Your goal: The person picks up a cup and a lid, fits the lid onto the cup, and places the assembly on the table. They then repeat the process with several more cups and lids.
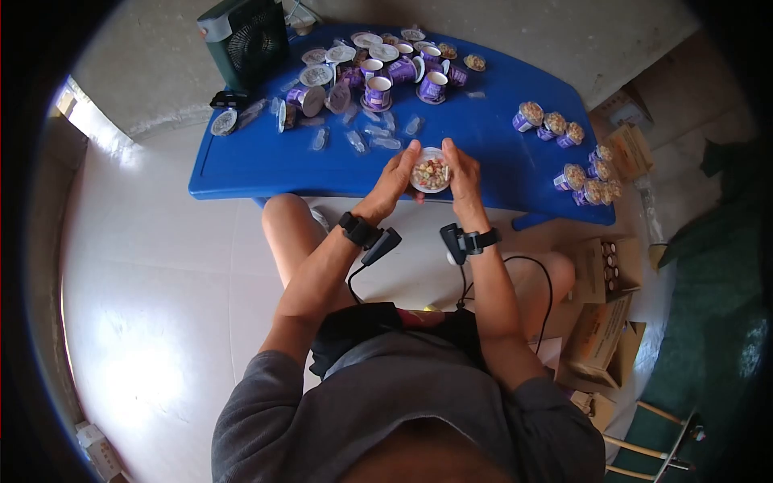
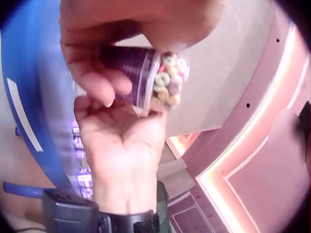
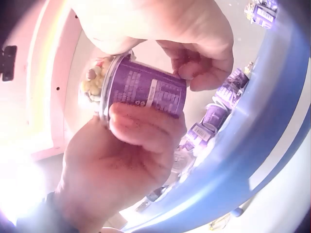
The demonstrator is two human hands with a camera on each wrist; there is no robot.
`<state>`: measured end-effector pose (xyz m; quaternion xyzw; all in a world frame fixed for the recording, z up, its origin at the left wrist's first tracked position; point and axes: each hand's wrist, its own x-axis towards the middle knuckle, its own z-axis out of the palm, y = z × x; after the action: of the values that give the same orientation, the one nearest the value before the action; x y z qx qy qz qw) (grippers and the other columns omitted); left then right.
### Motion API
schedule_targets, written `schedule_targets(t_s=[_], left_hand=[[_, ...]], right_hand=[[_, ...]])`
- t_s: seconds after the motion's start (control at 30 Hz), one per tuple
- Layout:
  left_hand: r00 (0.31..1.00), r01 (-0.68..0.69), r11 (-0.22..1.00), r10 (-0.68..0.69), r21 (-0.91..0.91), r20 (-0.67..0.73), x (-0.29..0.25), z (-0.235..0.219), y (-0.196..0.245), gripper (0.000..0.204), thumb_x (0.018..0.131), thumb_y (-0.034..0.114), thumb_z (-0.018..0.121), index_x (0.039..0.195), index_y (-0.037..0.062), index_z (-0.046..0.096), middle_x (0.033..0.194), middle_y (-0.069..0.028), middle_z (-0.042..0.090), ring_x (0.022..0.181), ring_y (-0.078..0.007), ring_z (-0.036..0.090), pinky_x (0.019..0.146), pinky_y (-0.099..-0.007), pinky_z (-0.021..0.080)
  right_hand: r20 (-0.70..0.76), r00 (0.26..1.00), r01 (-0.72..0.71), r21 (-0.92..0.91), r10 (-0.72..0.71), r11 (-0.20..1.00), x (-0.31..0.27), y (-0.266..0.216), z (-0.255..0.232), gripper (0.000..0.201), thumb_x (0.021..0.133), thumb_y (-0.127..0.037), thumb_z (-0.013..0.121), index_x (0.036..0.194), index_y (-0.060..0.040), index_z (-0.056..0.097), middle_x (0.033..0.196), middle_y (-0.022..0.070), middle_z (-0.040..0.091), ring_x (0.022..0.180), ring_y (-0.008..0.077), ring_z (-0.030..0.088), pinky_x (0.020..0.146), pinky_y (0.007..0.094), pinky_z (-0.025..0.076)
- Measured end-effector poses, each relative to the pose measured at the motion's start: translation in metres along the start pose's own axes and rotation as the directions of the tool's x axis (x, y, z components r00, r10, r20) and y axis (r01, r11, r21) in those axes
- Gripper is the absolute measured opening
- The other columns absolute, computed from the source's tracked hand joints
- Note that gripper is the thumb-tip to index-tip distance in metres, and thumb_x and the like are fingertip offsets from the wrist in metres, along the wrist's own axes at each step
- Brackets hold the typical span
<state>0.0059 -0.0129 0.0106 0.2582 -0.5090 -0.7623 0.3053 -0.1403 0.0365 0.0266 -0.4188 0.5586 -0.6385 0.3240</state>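
Both hands hold one purple cereal cup (image 1: 431,172) in front of the table's near edge. Its clear lid, filled with coloured cereal rings, faces up toward the head camera. My left hand (image 1: 392,182) grips the cup from the left side, with fingers curled along the purple wall (image 3: 146,90) in the right wrist view. My right hand (image 1: 465,181) holds the opposite side, its thumb up near the lid's rim. In the left wrist view the cereal (image 2: 168,80) shows through the clear lid, while fingers cover part of the cup body.
On the blue table (image 1: 266,165), open purple cups (image 1: 377,94), cereal-filled lids (image 1: 317,75) and wrapped clear spoons (image 1: 356,142) lie toward the back and left. Several filled cups (image 1: 572,177) stand at the right. A dark fan (image 1: 250,48) is at the back left. Cardboard boxes (image 1: 596,338) sit on the floor.
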Motion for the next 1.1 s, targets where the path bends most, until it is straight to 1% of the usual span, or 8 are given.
schedule_targets(t_s=[0.07,0.13,0.2,0.3,0.4,0.83,0.9,1.1], left_hand=[[0.998,0.027,0.996,-0.032,0.087,0.054,0.000,-0.006,0.008,0.065,0.094,0.060,0.035,0.111,0.0011,0.055,0.088,-0.0074,0.063,0.072,-0.0140,0.061,0.052,-0.0261,0.050],[0.992,0.055,0.983,-0.074,0.175,0.106,-0.001,-0.003,0.008,0.065,0.094,0.061,0.035,0.108,0.0017,0.057,0.089,-0.0072,0.064,0.075,-0.0148,0.062,0.055,-0.0278,0.052],[0.990,-0.100,0.988,0.087,-0.116,-0.107,0.005,0.012,0.001,0.066,0.094,0.060,0.037,0.114,0.0006,0.056,0.098,-0.0095,0.064,0.085,-0.0178,0.063,0.059,-0.0296,0.054],[0.976,-0.204,0.945,0.176,-0.255,-0.129,0.007,0.019,-0.004,0.067,0.094,0.059,0.037,0.119,-0.0002,0.054,0.104,-0.0111,0.064,0.093,-0.0188,0.063,0.062,-0.0297,0.055],[0.993,-0.099,0.989,0.091,-0.106,-0.078,0.002,0.006,-0.002,0.065,0.093,0.058,0.041,0.115,-0.0022,0.052,0.100,-0.0122,0.062,0.087,-0.0201,0.064,0.063,-0.0315,0.056],[0.999,-0.040,0.995,0.037,0.096,0.026,0.003,-0.001,0.005,0.068,0.093,0.060,0.039,0.112,-0.0033,0.055,0.093,-0.0115,0.064,0.080,-0.0188,0.064,0.055,-0.0288,0.054],[0.977,-0.126,0.984,0.101,-0.128,-0.187,0.004,0.012,0.001,0.070,0.094,0.062,0.032,0.115,-0.0001,0.056,0.099,-0.0093,0.065,0.085,-0.0183,0.064,0.059,-0.0294,0.053],[0.961,-0.171,0.982,0.185,0.086,-0.207,0.006,0.004,-0.013,0.067,0.095,0.059,0.035,0.113,-0.0024,0.055,0.097,-0.0114,0.063,0.084,-0.0187,0.063,0.064,-0.0290,0.054]], right_hand=[[0.243,0.950,-0.161,-0.152,0.194,0.975,0.009,-0.011,-0.012,0.040,0.091,-0.041,0.058,0.085,-0.0028,0.065,0.082,0.0000,0.061,0.076,0.0064,0.056,0.069,0.0234,0.045],[0.243,0.945,-0.186,-0.157,0.220,0.970,0.007,-0.019,-0.007,0.043,0.091,-0.045,0.058,0.088,-0.0028,0.066,0.085,0.0012,0.063,0.078,0.0074,0.058,0.069,0.0236,0.046],[0.074,0.981,-0.178,-0.022,0.179,0.984,0.006,-0.017,0.000,0.045,0.091,-0.048,0.056,0.093,-0.0039,0.065,0.088,0.0015,0.063,0.079,0.0097,0.060,0.071,0.0254,0.047],[-0.075,0.969,-0.216,0.200,0.234,0.956,-0.010,-0.019,0.022,0.048,0.090,-0.051,0.057,0.090,-0.0031,0.064,0.082,-0.0010,0.059,0.078,0.0091,0.055,0.070,0.0237,0.043],[-0.102,0.966,-0.203,0.274,0.238,0.940,-0.013,-0.008,0.022,0.046,0.092,-0.050,0.054,0.098,-0.0049,0.062,0.090,0.0003,0.060,0.088,0.0086,0.056,0.076,0.0245,0.045],[0.243,0.961,-0.062,-0.267,0.130,0.962,0.011,-0.023,-0.001,0.054,0.089,-0.052,0.056,0.081,-0.0004,0.067,0.077,0.0026,0.063,0.074,0.0090,0.055,0.066,0.0269,0.045],[0.005,0.980,-0.197,0.052,0.197,0.979,-0.003,-0.020,0.017,0.052,0.091,-0.052,0.055,0.091,-0.0020,0.067,0.088,0.0034,0.064,0.082,0.0087,0.056,0.072,0.0262,0.045],[-0.097,0.963,-0.217,0.269,0.251,0.938,-0.010,0.000,0.024,0.053,0.090,-0.052,0.055,0.106,-0.0019,0.060,0.097,0.0025,0.061,0.091,0.0103,0.058,0.080,0.0263,0.046]])
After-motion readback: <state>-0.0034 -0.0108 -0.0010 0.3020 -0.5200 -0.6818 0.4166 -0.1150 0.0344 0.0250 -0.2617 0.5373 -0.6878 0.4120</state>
